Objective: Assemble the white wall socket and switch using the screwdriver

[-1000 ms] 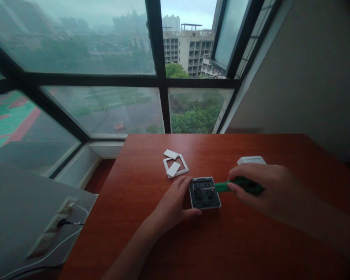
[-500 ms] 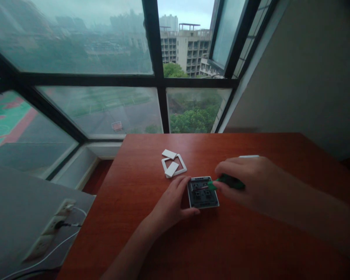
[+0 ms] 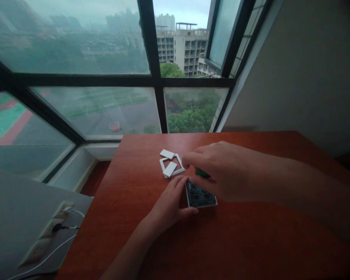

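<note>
A wall switch [image 3: 200, 197] lies on the table with its dark inner face up and a pale rim around it. My left hand [image 3: 169, 203] grips its left side, fingers at the far corner and thumb along the near edge. In my closed right hand [image 3: 230, 169] is a green-handled screwdriver [image 3: 202, 173], mostly covered by the fingers. That hand hovers over the switch's far right part and hides it. The screwdriver's tip is out of sight.
Just beyond the switch lies a square white frame [image 3: 181, 162]. Two white rocker covers, a far one [image 3: 167, 154] and a nearer one [image 3: 170, 170], rest on or against it. The reddish wooden table [image 3: 251, 241] stands by a window; wall sockets [image 3: 45, 237] with cables are at the left.
My right hand has moved left with the screwdriver, to the far side of the switch, covering more of it. My left hand keeps its grip. The whole view has shifted slightly.
</note>
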Tool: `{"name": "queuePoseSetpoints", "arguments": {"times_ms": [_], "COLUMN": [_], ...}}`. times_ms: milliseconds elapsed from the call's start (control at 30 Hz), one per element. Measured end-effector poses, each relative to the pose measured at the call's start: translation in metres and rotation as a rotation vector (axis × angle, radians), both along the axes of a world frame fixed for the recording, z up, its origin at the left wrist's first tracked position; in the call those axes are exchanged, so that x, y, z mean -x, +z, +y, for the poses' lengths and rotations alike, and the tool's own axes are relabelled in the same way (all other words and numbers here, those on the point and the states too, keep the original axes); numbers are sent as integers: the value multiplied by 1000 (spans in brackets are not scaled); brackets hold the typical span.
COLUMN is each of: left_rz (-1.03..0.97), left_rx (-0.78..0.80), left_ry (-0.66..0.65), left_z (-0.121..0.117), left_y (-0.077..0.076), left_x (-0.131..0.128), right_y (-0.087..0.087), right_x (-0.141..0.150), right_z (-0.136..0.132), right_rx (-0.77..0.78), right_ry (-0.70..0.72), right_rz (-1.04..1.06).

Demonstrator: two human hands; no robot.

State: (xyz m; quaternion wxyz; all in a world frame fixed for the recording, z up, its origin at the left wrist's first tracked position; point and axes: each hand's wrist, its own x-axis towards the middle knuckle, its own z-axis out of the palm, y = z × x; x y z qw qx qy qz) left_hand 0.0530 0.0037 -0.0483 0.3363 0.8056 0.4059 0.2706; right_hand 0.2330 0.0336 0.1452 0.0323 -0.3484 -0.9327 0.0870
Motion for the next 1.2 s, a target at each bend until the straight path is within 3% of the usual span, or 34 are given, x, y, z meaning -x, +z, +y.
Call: {"name": "queuePoseSetpoints", "arguments": {"times_ms": [200, 400, 600, 733, 933, 1100, 1200], "left_rz": [9, 6, 17, 15, 20, -1, 0], "left_rx": [4, 1, 3, 6, 2, 1, 10], "left_ry": [1, -2, 7, 6, 8, -3, 9], "left_z": [0, 1, 2, 1, 2, 2, 2], "left_y": [-3, -2, -5, -3, -2, -3, -2], "left_x": [0, -1, -1, 0, -1, -1, -1], "right_y": [-4, -2, -11, -6, -5, -1, -4], "right_x": [5, 0, 4, 5, 6, 2, 3], "right_z": [-1, 2, 7, 3, 0, -5, -3], "right_rx": [-121, -10, -195, -80, -204, -61, -121], "right_ry": [-113, -50, -200, -110, -227, -102, -101], "right_rz": [-2, 46, 29, -5, -32, -58, -77]}}
